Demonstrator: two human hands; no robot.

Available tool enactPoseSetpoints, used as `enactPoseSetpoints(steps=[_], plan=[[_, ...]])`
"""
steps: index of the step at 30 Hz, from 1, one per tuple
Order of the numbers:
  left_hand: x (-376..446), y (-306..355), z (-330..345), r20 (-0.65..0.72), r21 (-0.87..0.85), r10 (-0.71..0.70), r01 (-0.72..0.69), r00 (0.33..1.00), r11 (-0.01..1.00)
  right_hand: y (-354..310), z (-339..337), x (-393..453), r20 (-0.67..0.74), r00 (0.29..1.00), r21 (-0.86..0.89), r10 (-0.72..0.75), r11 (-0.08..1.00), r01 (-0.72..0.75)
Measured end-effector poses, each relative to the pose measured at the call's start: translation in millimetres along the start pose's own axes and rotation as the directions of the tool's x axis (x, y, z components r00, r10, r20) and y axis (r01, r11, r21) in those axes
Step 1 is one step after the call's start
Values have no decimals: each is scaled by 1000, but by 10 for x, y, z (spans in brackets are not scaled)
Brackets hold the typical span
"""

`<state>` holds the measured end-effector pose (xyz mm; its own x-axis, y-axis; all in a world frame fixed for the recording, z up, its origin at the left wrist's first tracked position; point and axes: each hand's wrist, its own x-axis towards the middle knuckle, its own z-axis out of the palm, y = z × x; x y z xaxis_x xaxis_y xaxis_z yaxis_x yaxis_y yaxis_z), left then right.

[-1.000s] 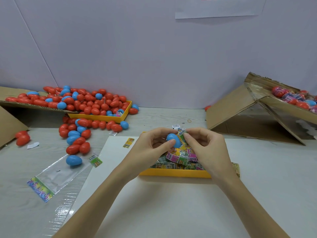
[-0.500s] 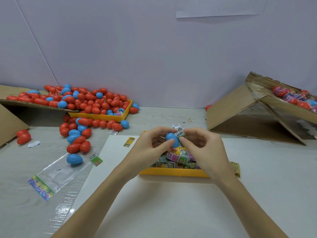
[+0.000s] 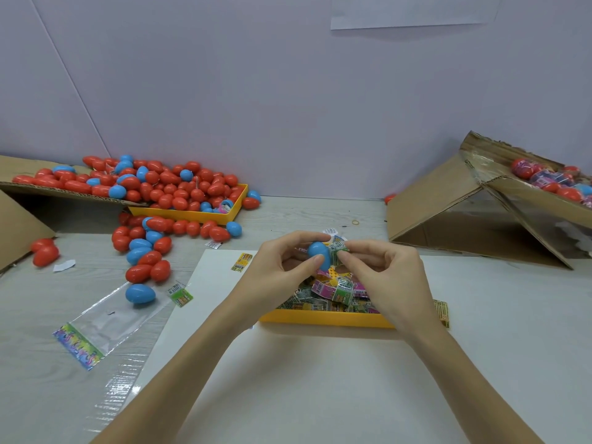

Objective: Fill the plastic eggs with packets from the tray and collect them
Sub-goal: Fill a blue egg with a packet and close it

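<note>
The left hand point(image 3: 282, 267) has its grip clamped on a blue egg point(image 3: 318, 253), thumb in front, fingers curled over the top. Just beside it, the right hand point(image 3: 390, 277) pinches a green packet point(image 3: 340, 251) against the egg's right side, fingertips closed on it. Both hover above the yellow tray point(image 3: 323, 318) of packets at the worktop's point(image 3: 38, 302) middle. Compared with a second ago, the hands sit about where they were, and the packet is pressed closer in against the egg. Loose red and blue eggs point(image 3: 166, 190) lie heaped well apart at far left.
</note>
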<state>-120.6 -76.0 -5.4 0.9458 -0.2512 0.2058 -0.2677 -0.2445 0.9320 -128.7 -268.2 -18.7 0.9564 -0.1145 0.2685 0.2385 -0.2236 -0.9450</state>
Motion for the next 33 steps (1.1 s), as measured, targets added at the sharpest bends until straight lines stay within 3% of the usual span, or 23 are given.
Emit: enactPoseSetpoints(steps=[23,33], plan=[[0,7,26,-35,-10,27,-27,999,1000,-75,65,-63,44,997,-2,-67,998,67],[-4,19,5,-27,11,50,-50,998,999,45,10,13,44,982,262,186,946,-191]])
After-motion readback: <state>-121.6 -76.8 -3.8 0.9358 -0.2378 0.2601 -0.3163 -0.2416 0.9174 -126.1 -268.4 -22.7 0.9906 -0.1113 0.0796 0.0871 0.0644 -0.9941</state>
